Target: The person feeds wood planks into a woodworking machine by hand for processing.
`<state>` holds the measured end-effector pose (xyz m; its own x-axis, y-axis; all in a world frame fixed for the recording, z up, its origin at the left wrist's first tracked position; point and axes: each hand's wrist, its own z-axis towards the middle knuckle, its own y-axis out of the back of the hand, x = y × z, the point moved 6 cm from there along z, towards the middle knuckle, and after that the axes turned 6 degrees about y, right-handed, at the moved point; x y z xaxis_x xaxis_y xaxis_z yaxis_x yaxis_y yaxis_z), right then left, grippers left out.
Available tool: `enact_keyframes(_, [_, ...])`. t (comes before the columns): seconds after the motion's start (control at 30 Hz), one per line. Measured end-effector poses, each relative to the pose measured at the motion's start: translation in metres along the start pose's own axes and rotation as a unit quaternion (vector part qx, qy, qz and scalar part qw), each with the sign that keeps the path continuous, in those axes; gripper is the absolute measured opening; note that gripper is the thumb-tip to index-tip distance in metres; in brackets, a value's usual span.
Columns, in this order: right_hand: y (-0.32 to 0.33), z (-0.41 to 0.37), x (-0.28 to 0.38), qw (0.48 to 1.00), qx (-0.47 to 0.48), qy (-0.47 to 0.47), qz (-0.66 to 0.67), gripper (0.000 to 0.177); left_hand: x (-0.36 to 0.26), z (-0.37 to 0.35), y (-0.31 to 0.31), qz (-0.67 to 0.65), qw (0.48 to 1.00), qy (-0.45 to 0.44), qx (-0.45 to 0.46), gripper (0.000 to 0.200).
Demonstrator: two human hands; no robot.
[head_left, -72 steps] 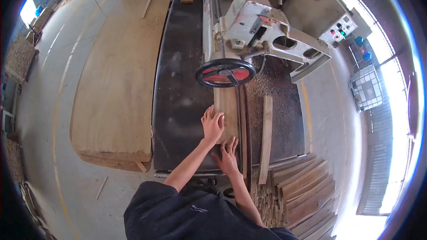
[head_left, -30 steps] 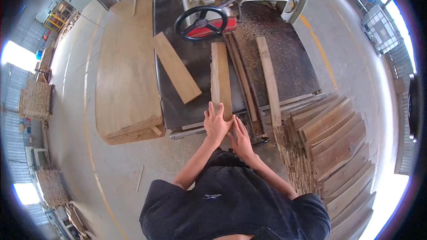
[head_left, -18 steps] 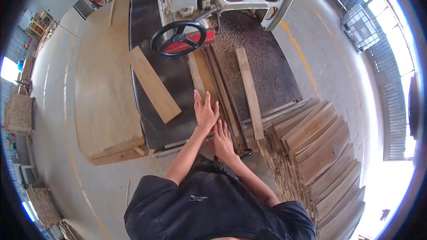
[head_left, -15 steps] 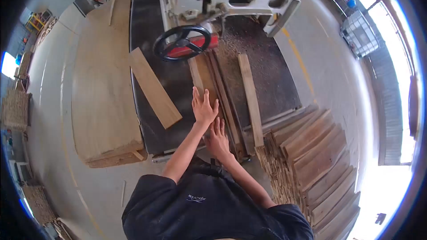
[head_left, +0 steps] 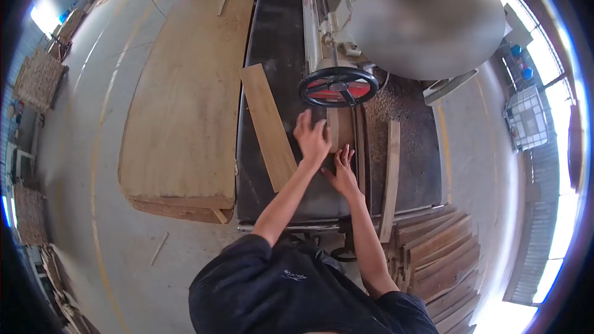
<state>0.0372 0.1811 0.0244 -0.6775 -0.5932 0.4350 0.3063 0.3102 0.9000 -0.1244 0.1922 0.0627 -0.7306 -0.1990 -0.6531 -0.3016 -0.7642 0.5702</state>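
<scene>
A wooden board (head_left: 341, 125) lies on the dark machine table, its far end running beneath the black handwheel (head_left: 338, 86). My right hand (head_left: 344, 174) is at the board's near end, fingers stretched forward and thumb out to the side. My left hand (head_left: 313, 140) is just left of the board, fingers apart and slightly bent, holding nothing. Left of it, a loose plank (head_left: 270, 128) lies at a slant on the table. A long guide rail (head_left: 361, 148) runs along the board's right side. Farther right, a narrow wooden strip (head_left: 391, 176) overhangs the table's front edge.
A large stack of wide sheets (head_left: 179, 105) stands left of the machine table (head_left: 278, 25). Many rough boards (head_left: 442, 253) are piled at the lower right. Wood chips (head_left: 387, 108) litter the table beside the machine. A blurred oval covers part of the upper right.
The board has slid forward under the handwheel. My left hand has come off it to the left; my right hand has followed the board's near end. My view has turned.
</scene>
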Motion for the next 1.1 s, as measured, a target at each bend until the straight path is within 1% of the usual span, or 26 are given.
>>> enact_keyframes(0.03, [0.003,0.009,-0.004,1.0,0.014,-0.005,0.013,0.091,0.009,0.0,0.023,0.017,1.0,0.003,-0.017,0.042])
enact_keyframes(0.07, [0.004,0.018,-0.008,1.0,0.001,-0.016,0.019,0.079,0.014,-0.002,0.047,0.08,0.995,0.047,-0.032,0.054])
enact_keyframes(0.1, [0.002,0.026,-0.012,1.0,-0.007,-0.013,0.018,0.079,0.02,-0.008,0.073,0.143,0.985,0.088,-0.046,0.066])
enact_keyframes(0.17, [0.009,0.037,-0.015,0.99,-0.118,0.012,0.072,0.067,0.038,-0.027,0.116,0.202,0.971,0.123,-0.032,0.083])
enact_keyframes(0.2, [0.019,0.033,-0.004,0.982,-0.163,-0.017,0.089,0.053,0.041,-0.039,0.125,0.204,0.971,0.116,-0.041,0.083])
enact_keyframes(0.27, [-0.001,0.022,-0.004,0.982,-0.177,-0.003,0.068,0.048,0.077,-0.066,0.134,0.147,0.958,0.241,0.045,0.085])
enact_keyframes(0.3, [-0.015,0.013,-0.004,0.982,-0.182,0.001,0.044,0.045,0.081,-0.072,0.149,0.163,0.959,0.229,0.042,0.085])
enact_keyframes(0.37, [-0.012,-0.021,0.021,0.967,-0.249,0.05,-0.009,0.038,0.095,-0.086,0.171,0.116,0.957,0.23,0.137,0.081])
enact_keyframes(0.4, [-0.016,-0.034,0.024,0.97,-0.235,0.039,0.042,0.039,0.112,-0.103,0.173,-0.081,0.95,0.265,0.145,0.081])
enact_keyframes(0.43, [-0.019,-0.052,0.027,0.972,-0.229,0.048,0.003,0.04,0.134,-0.118,0.17,-0.279,0.903,0.288,0.156,0.081])
enact_keyframes(0.47, [-0.021,-0.068,0.029,0.976,-0.212,0.042,0.023,0.038,0.148,-0.136,0.172,-0.466,0.79,0.325,0.23,0.083])
enact_keyframes(0.5, [-0.026,-0.09,0.034,0.981,-0.187,0.035,0.04,0.036,0.149,-0.156,0.176,-0.624,0.627,0.362,0.294,0.086])
enact_keyframes(0.53, [-0.032,-0.11,0.035,0.981,-0.189,0.014,0.052,0.036,0.092,-0.164,0.2,-0.718,0.49,0.412,0.274,0.092])
enact_keyframes(0.57, [-0.035,-0.127,0.038,0.98,-0.188,0.032,0.053,0.036,0.064,-0.171,0.212,-0.706,0.489,0.426,0.284,0.092])
enact_keyframes(0.63, [-0.036,-0.165,0.042,0.983,-0.171,0.036,0.064,0.036,0.032,-0.195,0.226,-0.778,0.345,0.482,0.21,0.093])
enact_keyframes(0.67, [-0.037,-0.177,0.046,0.983,-0.163,0.042,0.078,0.034,0.023,-0.201,0.23,-0.78,0.334,0.475,0.235,0.086])
enact_keyframes(0.7, [-0.037,-0.188,0.05,0.982,-0.159,0.049,0.089,0.033,0.028,-0.209,0.233,-0.772,0.335,0.486,0.235,0.086])
enact_keyframes(0.77, [-0.039,-0.213,0.05,0.98,-0.158,0.047,0.107,0.032,0.066,-0.219,0.228,-0.611,0.602,0.429,0.283,0.078])
enact_keyframes(0.8, [-0.035,-0.221,0.055,0.98,-0.113,0.031,0.158,0.032,0.098,-0.231,0.221,-0.493,0.7,0.455,0.246,0.071])
enact_keyframes(0.83, [-0.03,-0.226,0.057,0.977,-0.066,0.015,0.203,0.031,0.094,-0.224,0.223,-0.307,0.842,0.374,0.237,0.069])
enact_keyframes(0.87, [-0.018,-0.234,0.062,0.981,-0.094,0.023,0.169,0.032,0.077,-0.213,0.221,-0.113,0.933,0.268,0.212,0.068])
enact_keyframes(0.9, [-0.01,-0.244,0.071,0.983,-0.12,0.033,0.134,0.033,0.043,-0.201,0.228,0.108,0.964,0.14,0.2,0.068])
enact_keyframes(0.97, [-0.004,-0.257,0.078,0.977,-0.162,0.083,0.113,0.032,-0.009,-0.197,0.223,0.188,0.975,0.029,0.114,0.071])
enact_keyframes(1.0, [-0.003,-0.26,0.081,0.975,-0.171,0.09,0.111,0.032,-0.016,-0.199,0.21,0.176,0.977,0.035,0.111,0.071])
enact_keyframes(1.07, [0.003,-0.263,0.088,0.972,-0.174,0.108,0.116,0.03,-0.025,-0.206,0.186,0.15,0.982,-0.029,0.114,0.067])
enact_keyframes(1.1, [0.004,-0.265,0.087,0.973,-0.171,0.113,0.108,0.03,-0.017,-0.215,0.171,0.144,0.983,-0.023,0.109,0.067])
